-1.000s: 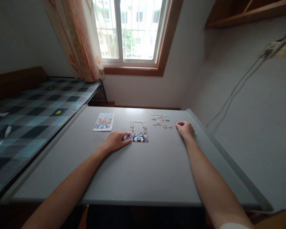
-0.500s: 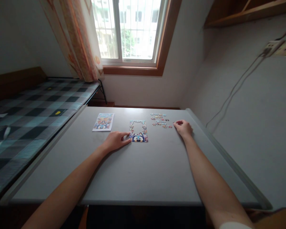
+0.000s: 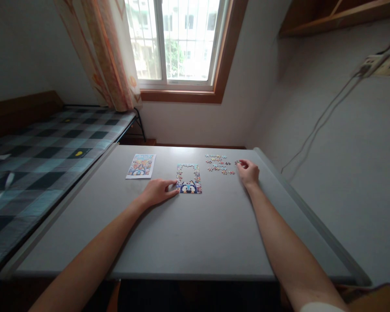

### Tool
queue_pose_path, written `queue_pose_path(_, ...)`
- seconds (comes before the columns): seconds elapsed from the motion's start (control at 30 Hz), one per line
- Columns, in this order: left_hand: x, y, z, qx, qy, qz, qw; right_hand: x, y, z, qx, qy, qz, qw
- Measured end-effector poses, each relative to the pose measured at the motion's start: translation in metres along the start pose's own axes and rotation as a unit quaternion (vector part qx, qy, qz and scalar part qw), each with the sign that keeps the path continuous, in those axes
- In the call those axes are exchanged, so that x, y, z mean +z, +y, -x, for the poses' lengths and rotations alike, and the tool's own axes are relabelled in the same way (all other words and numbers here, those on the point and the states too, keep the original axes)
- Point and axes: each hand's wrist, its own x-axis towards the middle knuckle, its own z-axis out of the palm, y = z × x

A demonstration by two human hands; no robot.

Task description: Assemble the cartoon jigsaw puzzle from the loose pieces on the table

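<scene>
A partly assembled jigsaw puzzle (image 3: 189,189) lies flat on the table, its border joined around a gap where the grey tabletop shows. My left hand (image 3: 157,191) rests at its left edge, thumb and forefinger apart and touching the side. Right of the puzzle, several loose puzzle pieces (image 3: 218,166) are spread in rough rows. Beyond their right end, my right hand (image 3: 248,173) has its fingertips pinched on a small puzzle piece (image 3: 237,162), partly covered by the fingers.
A printed picture sheet (image 3: 140,166) lies on the grey table (image 3: 195,238), left of the puzzle. A bed with a checked cover (image 3: 52,156) stands along the left side. The wall with a socket and cable (image 3: 318,119) runs along the right, and a window is ahead.
My right hand has shifted slightly away from me and a little left, and the piece at its fingertips now shows more clearly. My left hand and the puzzle have stayed put.
</scene>
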Motion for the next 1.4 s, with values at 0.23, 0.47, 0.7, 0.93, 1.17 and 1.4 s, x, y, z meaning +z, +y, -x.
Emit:
queue_pose_path(0.23, 0.0, 0.0, 0.0, -0.002, -0.004, 0.002, 1.0, 0.014, -0.05, 0.023, -0.094, -0.045, -0.139, 0.985)
queue_pose_path(0.47, 0.001, -0.001, 0.0, -0.011, -0.004, -0.001, 1.0, 0.037, -0.097, 0.044, -0.053, -0.147, -0.328, 0.932)
queue_pose_path(0.7, 0.0, 0.0, 0.0, -0.01, 0.001, 0.001, 1.0, 0.061, -0.106, 0.066, -0.018, -0.195, -0.397, 0.897)
queue_pose_path(0.93, -0.001, 0.001, 0.0, -0.014, -0.007, 0.003, 1.0, 0.065, -0.094, 0.081, -0.091, -0.263, -0.32, 0.905)
queue_pose_path(1.17, -0.002, 0.001, 0.0, -0.006, -0.008, 0.004, 1.0, 0.061, -0.093, 0.085, -0.139, -0.291, -0.251, 0.913)
queue_pose_path(1.4, -0.002, 0.002, 0.0, -0.007, -0.008, 0.005, 1.0, 0.062, -0.091, 0.086, -0.149, -0.301, -0.235, 0.912)
